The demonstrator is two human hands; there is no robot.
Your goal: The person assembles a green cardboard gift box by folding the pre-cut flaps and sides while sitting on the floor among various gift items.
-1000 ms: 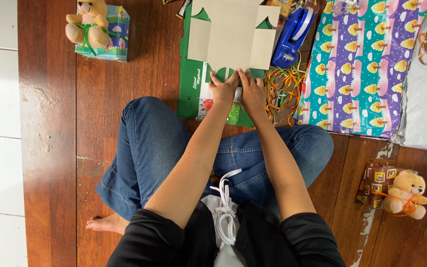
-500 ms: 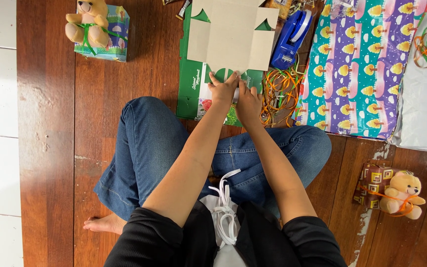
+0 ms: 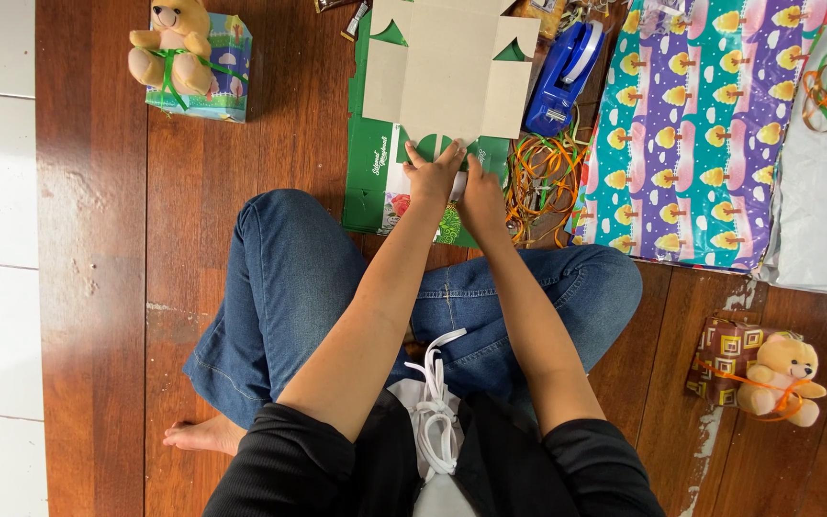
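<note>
Together, both hands (image 3: 457, 177) pinch the flattened beige cardboard box (image 3: 447, 72) edge.

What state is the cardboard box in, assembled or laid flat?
Laid flat. The cardboard box lies unfolded on the floor, its flaps spread out around the centre panel. Both hands, left hand and right hand, pinch its near edge.

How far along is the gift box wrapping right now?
Early. Done: one teddy gift is tied with green ribbon. In hand: left hand and right hand press the near edge of the flattened cardboard box. Left: the wrapping paper lies unused.
</note>
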